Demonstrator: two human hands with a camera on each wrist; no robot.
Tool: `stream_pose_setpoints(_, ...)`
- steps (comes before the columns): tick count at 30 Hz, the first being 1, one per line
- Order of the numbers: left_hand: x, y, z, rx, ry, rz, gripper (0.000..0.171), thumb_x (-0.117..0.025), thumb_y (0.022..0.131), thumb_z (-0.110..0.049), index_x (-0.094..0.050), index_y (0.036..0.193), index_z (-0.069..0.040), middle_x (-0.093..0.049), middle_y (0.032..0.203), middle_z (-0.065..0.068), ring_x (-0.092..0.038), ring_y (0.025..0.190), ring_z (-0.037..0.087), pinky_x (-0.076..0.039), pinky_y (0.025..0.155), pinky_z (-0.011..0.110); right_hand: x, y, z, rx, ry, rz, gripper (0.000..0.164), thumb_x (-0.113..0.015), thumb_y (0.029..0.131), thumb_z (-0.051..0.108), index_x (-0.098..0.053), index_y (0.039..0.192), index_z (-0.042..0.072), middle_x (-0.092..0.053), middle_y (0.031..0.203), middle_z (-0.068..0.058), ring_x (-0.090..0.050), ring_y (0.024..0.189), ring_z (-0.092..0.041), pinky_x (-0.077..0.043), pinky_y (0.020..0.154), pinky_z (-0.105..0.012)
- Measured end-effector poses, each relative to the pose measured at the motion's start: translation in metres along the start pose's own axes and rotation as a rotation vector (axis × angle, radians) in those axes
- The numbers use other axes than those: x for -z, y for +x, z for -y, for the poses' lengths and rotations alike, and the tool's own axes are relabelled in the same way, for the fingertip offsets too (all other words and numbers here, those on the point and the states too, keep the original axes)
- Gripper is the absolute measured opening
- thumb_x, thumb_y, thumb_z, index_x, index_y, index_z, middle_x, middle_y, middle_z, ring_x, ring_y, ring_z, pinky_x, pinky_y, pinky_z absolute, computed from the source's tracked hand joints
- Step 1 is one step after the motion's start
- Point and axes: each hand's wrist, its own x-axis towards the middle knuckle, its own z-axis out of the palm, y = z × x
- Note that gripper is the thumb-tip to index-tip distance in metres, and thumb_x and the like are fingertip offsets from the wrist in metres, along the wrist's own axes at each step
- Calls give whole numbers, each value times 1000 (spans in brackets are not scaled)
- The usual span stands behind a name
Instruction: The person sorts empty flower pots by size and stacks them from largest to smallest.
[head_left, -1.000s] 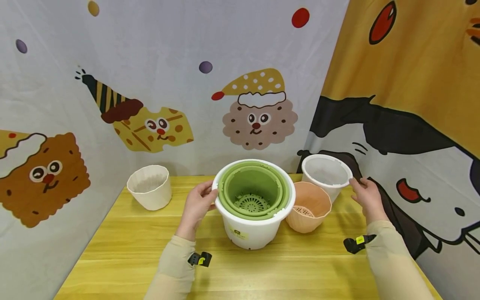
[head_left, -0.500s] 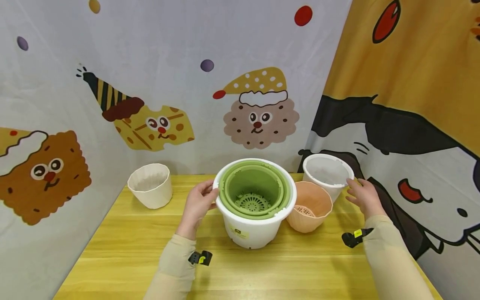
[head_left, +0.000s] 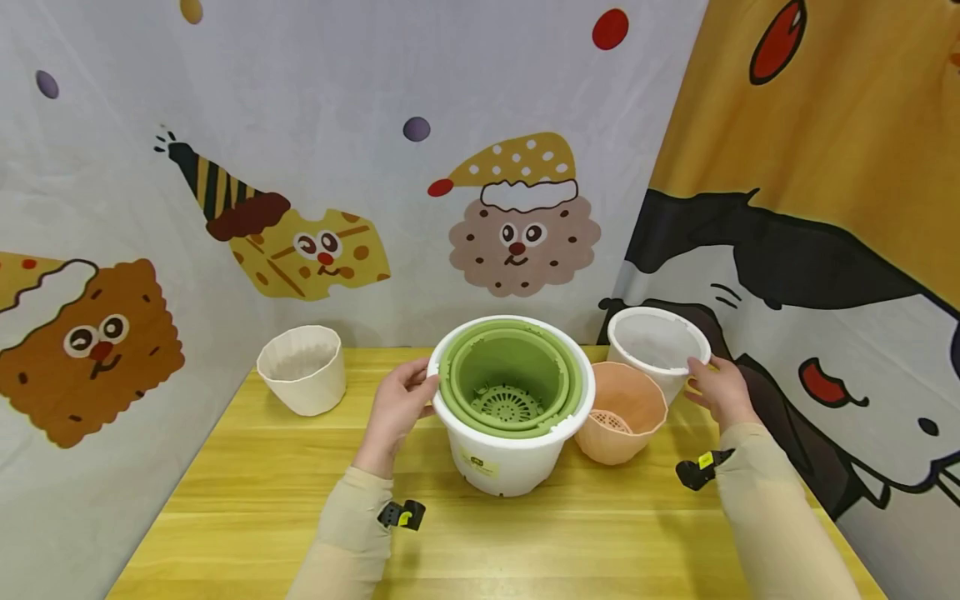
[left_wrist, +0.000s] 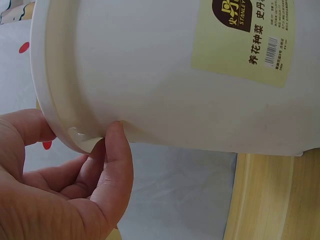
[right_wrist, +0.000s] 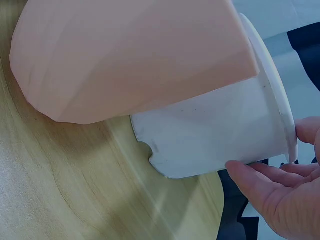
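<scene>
My left hand [head_left: 397, 408] pinches the left rim of a large white flowerpot [head_left: 510, 467], thumb on top and fingers under the lip. Two green pots [head_left: 510, 358] sit nested in it, the inner one with a slotted bottom. In the left wrist view, fingertips press beneath the rim, below a pale green label [left_wrist: 250, 45]. My right hand [head_left: 722, 387] grips the front right rim of a smaller white flowerpot [right_wrist: 205, 135] at the back right. Its thumb lies over that rim and its fingers touch the side wall. A peach pot [head_left: 615, 442] partly covers this white pot.
A cream pot [head_left: 311, 392] with a wavy rim stands alone at the back left of the wooden table [head_left: 525, 550]. Printed cloth curtains [head_left: 360, 317] hang right behind the table and along both sides.
My right hand has slid left along the smaller white pot's rim, toward its front. The left hand keeps its hold, and the pots stay in place as the view shifts slightly.
</scene>
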Motion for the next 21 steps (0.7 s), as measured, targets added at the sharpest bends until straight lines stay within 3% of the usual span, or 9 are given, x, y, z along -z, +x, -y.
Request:
stream_pose_setpoints(11,0,0,-1,-6,-5,2,42,-61,95,-3,-55,135,7,-62,117,23,-63,92,22,-61,70,31,-3,0,5,-48,30,-18,64,-36,107,28,-10,156,-3,-26,153,-33,-46,128,-45,-51,95,-45)
stream_pose_setpoints(16,0,0,0,2,9,-2,43,-62,95,-4,-54,136,6,-62,117,22,-63,93,23,-61,71,31,-2,-5,7,-119,86,-29,61,-37,106,20,-12,154,-8,-31,149,-35,-67,94,-25,-58,84,-33)
stream_pose_setpoints(18,0,0,0,1,10,-2,43,-62,95,-4,-55,136,5,-62,118,22,-63,93,23,-61,71,32,-1,-7,7,-131,124,-32,60,-37,105,16,-13,153,-11,-31,147,-36,-67,79,-17,-59,80,-30)
stream_pose_setpoints(21,0,0,1,-5,8,-1,43,-62,95,-4,-55,135,6,-62,118,23,-63,94,23,-61,71,31,0,-10,7,-137,165,-33,59,-36,104,12,-13,152,-13,-31,147,-36,-65,72,-12,-59,78,-29)
